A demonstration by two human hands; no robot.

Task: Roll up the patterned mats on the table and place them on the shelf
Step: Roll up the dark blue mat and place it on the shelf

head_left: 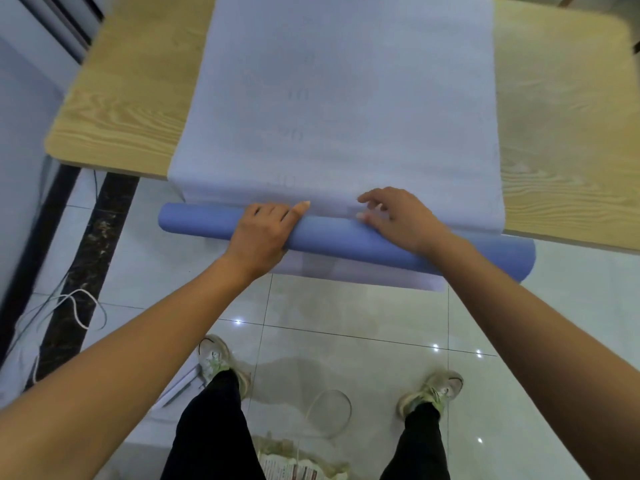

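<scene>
Nearest: black trousers [207, 427], scuffed sneakers [216, 358], planted on glossy pale floor tiles [346, 358]. Crumpled bag [294, 459] at bottom edge. Loose cables [69, 306] on floor at left, beside dark marble strip [86, 254]. Grey wall [20, 98] far left. Higher up, light wood-grain table [121, 116], rounded corners. Mat [346, 98] spread lengthwise on it, pale side up, near end hanging off edge and wound into blue roll [194, 221]. Left grip [263, 233] curled over roll, thumb out. Right grip [398, 220] loose, fingers spread, resting on roll and mat.
</scene>
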